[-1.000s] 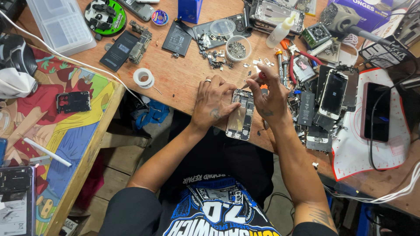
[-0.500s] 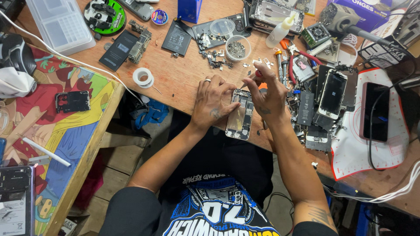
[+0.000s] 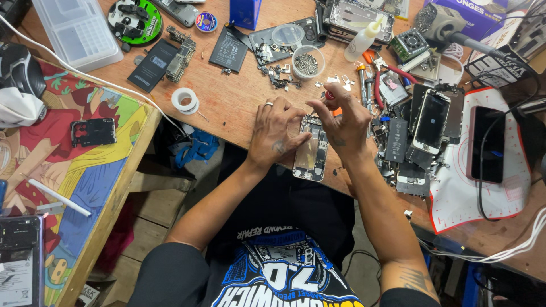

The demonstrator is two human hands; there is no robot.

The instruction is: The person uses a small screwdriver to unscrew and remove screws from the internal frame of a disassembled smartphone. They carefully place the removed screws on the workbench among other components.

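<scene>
An opened phone chassis (image 3: 311, 155) lies at the near edge of the wooden workbench (image 3: 233, 96). My left hand (image 3: 275, 132), with a ring on one finger, presses down on the chassis's left side and steadies it. My right hand (image 3: 343, 119) hovers over the chassis's upper right, its fingers pinched around a small red-tipped tool (image 3: 329, 94) pointed down at the phone. What the tool tip touches is hidden by my fingers.
Several phone parts and screens (image 3: 430, 119) crowd the bench right of my hands, with a dark phone (image 3: 485, 144) on a white mat. A bowl of screws (image 3: 307, 62), a glue bottle (image 3: 363, 38), a tape roll (image 3: 185, 100) and batteries (image 3: 228, 50) lie behind. A colourful side table (image 3: 85, 165) stands left.
My right hand has shifted slightly over the phone's top, fingers re-pinching the tool. My left hand stays on the chassis.
</scene>
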